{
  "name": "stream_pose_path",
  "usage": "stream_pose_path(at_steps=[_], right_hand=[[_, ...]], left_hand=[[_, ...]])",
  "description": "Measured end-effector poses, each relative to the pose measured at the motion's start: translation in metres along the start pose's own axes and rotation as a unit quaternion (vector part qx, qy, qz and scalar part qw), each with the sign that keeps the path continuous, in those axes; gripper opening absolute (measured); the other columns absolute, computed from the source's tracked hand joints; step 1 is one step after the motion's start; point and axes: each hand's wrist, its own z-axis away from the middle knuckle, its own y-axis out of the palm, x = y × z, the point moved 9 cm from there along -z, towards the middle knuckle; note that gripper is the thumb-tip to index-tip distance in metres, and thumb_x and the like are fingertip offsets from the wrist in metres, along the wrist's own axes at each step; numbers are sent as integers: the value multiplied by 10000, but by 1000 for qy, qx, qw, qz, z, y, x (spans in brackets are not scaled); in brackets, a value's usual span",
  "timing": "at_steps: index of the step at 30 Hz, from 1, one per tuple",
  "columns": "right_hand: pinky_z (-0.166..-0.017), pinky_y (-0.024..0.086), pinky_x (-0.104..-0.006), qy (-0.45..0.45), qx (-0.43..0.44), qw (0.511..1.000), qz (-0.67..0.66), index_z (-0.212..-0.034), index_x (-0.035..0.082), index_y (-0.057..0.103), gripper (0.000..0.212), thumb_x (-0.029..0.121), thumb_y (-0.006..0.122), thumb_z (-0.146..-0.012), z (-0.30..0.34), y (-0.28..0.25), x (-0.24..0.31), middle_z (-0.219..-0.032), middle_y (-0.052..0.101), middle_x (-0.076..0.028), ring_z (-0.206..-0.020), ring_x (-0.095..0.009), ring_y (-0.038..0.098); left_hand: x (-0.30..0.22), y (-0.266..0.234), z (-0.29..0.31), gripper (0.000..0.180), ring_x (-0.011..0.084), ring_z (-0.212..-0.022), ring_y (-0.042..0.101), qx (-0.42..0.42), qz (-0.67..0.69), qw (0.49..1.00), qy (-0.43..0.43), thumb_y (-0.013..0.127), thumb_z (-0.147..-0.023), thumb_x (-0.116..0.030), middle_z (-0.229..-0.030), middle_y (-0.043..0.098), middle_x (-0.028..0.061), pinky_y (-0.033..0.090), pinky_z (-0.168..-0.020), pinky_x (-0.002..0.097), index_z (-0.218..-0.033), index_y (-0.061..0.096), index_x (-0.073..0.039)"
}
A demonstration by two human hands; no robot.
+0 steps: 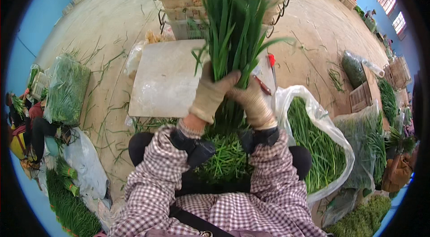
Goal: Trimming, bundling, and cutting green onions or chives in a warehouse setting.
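Both of my gloved hands grip one bunch of long green chives (234, 26), held upright in front of me. My left hand (209, 93) wraps the bunch from the left; my right hand (251, 102) closes on it from the right. The leaf tips fan out toward the stacked crates, and the cut stem ends (226, 156) hang down over my lap. Behind the bunch lies a pale flat board (163, 78). A red-handled knife (270, 64) rests at the board's right edge, partly hidden by the leaves.
A clear plastic bag of chives (320, 145) sits open at my right. Stacked plastic crates (179, 2) stand beyond the board. A bagged green bundle (67, 89) lies at left, more bundles (67, 205) at lower left. Crates and bags (371, 89) line the right; a person (27, 134) sits far left.
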Motion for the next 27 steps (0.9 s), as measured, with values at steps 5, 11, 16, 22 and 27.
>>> stream_pose_path(at_steps=[5, 11, 16, 22, 27], right_hand=[[-852, 498, -284, -49, 24, 998, 13, -1251, 6, 498, 643, 144, 842, -725, -6, 2, 76, -1127, 616, -58, -996, -148, 579], [-967, 455, -329, -76, 71, 985, 140, -1295, 25, 474, 743, 278, 856, -710, -27, -27, 12, -1234, 596, -96, -1143, -191, 546], [-936, 474, -298, -92, 37, 964, 247, -1302, 26, 469, 675, 246, 794, -752, -33, -33, -9, -1213, 616, -123, -1104, -194, 594], [-867, 503, -359, -76, 43, 938, 335, -1290, 122, 492, 712, 203, 821, -664, -43, -19, -13, -1130, 646, -159, -1038, -289, 626], [-1073, 387, -362, -23, -84, 913, 399, -1454, 25, 287, 1099, 281, 887, -570, 16, -50, -63, -1383, 457, -210, -1286, -328, 454]], left_hand=[[-67, 30, -10, 607, 165, -985, 605, 55, 62, 994, 66, 820, -749, -126, -1119, 622, 82, 527, -806, 281, -1238, 470, -45], [0, 15, -32, 806, 194, -1047, 594, 79, -56, 987, 131, 897, -652, -186, -1148, 615, 82, 502, -906, 313, -1286, 424, -32], [18, 23, -35, 799, 183, -1103, 567, 131, -70, 986, 81, 907, -639, -279, -1209, 605, 68, 481, -939, 318, -1273, 489, -29], [27, -3, -66, 434, 163, -815, 633, -31, -94, 992, 74, 863, -698, -186, -950, 687, 48, 528, -725, 312, -1032, 649, -10], [-2, -30, -58, 286, 150, -738, 605, -104, -64, 987, 102, 823, -699, -157, -893, 672, 25, 510, -678, 302, -919, 688, -32]])
